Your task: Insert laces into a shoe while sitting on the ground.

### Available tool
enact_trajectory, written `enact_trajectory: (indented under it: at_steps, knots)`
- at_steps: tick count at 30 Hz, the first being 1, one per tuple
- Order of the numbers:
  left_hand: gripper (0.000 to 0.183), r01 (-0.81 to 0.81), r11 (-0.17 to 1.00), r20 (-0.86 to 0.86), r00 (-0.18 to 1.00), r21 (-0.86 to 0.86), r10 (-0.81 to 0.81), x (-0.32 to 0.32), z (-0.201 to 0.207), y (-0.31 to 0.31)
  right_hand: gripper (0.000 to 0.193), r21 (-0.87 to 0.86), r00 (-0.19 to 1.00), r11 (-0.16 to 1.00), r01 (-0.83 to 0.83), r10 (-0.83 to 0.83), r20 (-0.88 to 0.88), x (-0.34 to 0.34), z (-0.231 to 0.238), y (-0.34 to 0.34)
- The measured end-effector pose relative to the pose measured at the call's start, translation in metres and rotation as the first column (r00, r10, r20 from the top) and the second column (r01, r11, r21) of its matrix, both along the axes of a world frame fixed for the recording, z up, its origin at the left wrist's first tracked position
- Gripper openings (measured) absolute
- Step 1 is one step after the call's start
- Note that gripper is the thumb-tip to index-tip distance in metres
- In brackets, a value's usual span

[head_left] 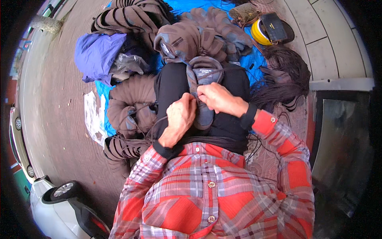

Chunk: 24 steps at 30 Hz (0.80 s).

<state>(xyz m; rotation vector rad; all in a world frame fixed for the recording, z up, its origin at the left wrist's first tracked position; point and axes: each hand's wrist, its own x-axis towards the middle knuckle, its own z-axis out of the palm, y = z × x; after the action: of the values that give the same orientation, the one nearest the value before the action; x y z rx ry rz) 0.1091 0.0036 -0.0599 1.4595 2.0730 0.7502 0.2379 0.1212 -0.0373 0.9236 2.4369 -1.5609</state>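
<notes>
A grey-brown shoe (205,116) with a blue-grey lining is laid on the lap, between the thighs of black trousers (172,77), its opening turned away from the body and its toe pointed toward the plaid shirt (211,175). The shoe is worked on from both sides. The left hand (182,114) is curled at the shoe's left edge, with the fingertips drawn together; whether a lace is pinched there cannot be told. The right hand (218,97) is bent over the middle of the shoe, its fingers gathered at the lacing area; what is gripped is concealed by the fingers. A black wristband (250,115) is worn at the right wrist.

Just beyond the knees, a bundle of nested brown shoe pieces (185,40) is heaped, and another curved stack (133,99) is set beside the left leg. A blue sheet (253,61) is spread beneath the heaps. To the right, a mass of dark laces (283,73) is piled, near a yellow round container (259,34) topped by a black pouch (273,27). At the left, a purple cloth (97,53) and a white plastic bag (94,117) are seen.
</notes>
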Motion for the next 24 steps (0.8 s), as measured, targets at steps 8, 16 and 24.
enact_trajectory:
  at_steps: [8,16,24]
  knots:
    - [0.017,0.323,0.929,-0.121,0.945,0.182,-0.305,-0.007,0.007,-0.014,0.015,-0.488,0.684,0.743,0.458,-0.645,-0.341,0.038,0.018,0.012]
    - [0.015,0.140,0.988,0.329,0.932,0.067,-0.154,-0.025,0.010,0.006,0.014,-0.818,0.369,0.532,0.217,-0.821,-0.436,0.020,-0.009,-0.003]
    - [0.019,0.211,0.931,0.670,0.741,-0.297,0.045,-0.040,0.038,0.012,0.011,-0.925,0.041,0.322,0.200,-0.946,-0.320,0.090,-0.029,0.025]
